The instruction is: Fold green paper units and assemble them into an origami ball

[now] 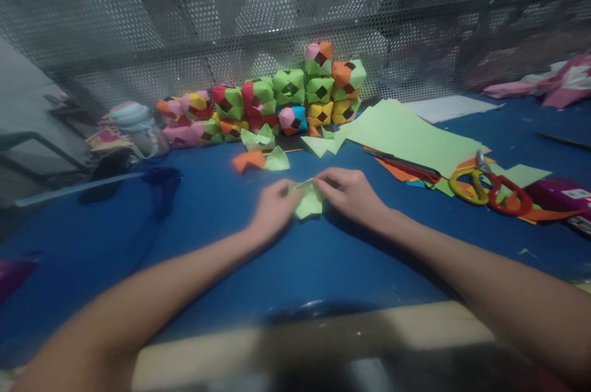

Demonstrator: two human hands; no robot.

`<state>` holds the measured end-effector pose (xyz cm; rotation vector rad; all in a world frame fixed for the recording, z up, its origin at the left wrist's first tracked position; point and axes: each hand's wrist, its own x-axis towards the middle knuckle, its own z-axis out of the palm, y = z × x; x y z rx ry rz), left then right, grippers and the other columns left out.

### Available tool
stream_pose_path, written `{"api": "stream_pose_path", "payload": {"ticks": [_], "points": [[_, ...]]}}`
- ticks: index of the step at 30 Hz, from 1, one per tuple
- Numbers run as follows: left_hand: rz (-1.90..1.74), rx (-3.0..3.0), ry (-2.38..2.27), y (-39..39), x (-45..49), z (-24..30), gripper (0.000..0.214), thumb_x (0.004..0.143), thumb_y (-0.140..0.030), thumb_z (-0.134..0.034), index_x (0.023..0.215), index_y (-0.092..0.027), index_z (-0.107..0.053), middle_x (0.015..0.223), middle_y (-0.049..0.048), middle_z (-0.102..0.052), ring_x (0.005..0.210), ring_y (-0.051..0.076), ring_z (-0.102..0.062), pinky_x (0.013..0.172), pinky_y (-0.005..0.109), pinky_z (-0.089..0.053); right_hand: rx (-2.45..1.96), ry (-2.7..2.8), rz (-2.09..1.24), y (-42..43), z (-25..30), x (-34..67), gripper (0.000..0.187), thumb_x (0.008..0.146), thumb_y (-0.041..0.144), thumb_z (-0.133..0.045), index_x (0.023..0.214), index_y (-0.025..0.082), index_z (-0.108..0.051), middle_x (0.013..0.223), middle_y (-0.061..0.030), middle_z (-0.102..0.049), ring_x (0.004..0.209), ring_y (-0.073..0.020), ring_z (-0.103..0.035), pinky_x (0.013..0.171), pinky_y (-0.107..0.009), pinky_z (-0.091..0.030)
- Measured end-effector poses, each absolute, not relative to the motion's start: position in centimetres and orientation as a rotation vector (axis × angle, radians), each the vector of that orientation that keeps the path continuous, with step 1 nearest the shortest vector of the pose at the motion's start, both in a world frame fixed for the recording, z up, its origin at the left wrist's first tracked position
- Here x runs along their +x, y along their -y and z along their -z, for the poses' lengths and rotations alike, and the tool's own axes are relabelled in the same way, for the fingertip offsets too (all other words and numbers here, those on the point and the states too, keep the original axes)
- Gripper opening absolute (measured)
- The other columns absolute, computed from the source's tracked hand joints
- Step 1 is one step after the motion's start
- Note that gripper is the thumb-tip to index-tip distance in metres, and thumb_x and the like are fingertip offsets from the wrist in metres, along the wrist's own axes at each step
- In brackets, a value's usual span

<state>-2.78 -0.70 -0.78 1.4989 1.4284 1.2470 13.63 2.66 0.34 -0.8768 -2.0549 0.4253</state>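
A small folded piece of light green paper [308, 202] is held between my two hands, just above the blue table. My left hand [276, 206] pinches its left edge, slightly blurred, with the thumb over the paper. On the opposite side my right hand [346, 192] grips the upper right edge between thumb and bent fingers. Past the hands lie an orange folded paper piece [248, 162] and pale green folded pieces, one a pointed unit [277, 159] and another an opened-out shape [258, 138]. Some fingertips are hidden behind the paper.
Stacked folded-paper cubes [290, 87] line the back against a perforated metal panel [258, 16]. At right are green paper sheets [410, 133], scissors with yellow and red handles [510, 196] and a purple packet [561, 195]. A bottle [138, 127] stands at left.
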Motion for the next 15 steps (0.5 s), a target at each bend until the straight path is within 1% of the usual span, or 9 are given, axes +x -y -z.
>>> {"api": "stream_pose_path", "payload": {"ticks": [4,7,9,15], "points": [[-1.258,1.443,-1.405,0.53,-2.98,0.97,0.021,0.071,-0.035,-0.064,0.071,-0.014,-0.060,0.066,-0.0004,-0.059,0.061,0.010,-0.050,0.057,0.023,-0.039,-0.945,2.084,-0.522,-2.52,-0.26,13.42,0.018,0.081,0.025,-0.051,0.073,0.015,-0.064,0.068,-0.0035,-0.066,0.059,-0.0121,-0.055,0.055,-0.023,-0.040],[-1.263,1.430,-1.418,0.61,-2.89,0.83,0.019,0.069,-0.033,-0.065,0.069,-0.015,-0.060,0.065,-0.0012,-0.058,0.059,0.010,-0.049,0.057,0.023,-0.038,-0.974,2.105,-0.523,-2.55,0.00,13.40,0.019,0.080,0.022,-0.050,0.066,0.015,-0.062,0.060,-0.0011,-0.062,0.054,-0.0107,-0.051,0.052,-0.023,-0.037],[-1.252,1.443,-1.434,0.73,-2.75,0.64,0.020,0.069,-0.034,-0.065,0.067,-0.015,-0.060,0.063,-0.0017,-0.058,0.058,0.010,-0.048,0.057,0.023,-0.037,-0.951,2.115,-0.475,-2.63,0.17,13.47,0.020,0.079,0.019,-0.048,0.064,0.016,-0.061,0.059,-0.0009,-0.061,0.054,-0.0107,-0.051,0.053,-0.023,-0.037],[-1.235,1.504,-1.424,0.85,-2.62,0.51,0.026,0.072,-0.039,-0.064,0.082,-0.016,-0.068,0.076,0.0026,-0.066,0.064,0.012,-0.052,0.058,0.024,-0.040,-0.839,2.165,-0.381,-2.83,0.39,13.47,0.022,0.082,0.021,-0.048,0.066,0.016,-0.063,0.067,-0.0044,-0.065,0.059,-0.0127,-0.055,0.058,-0.025,-0.040]]}}
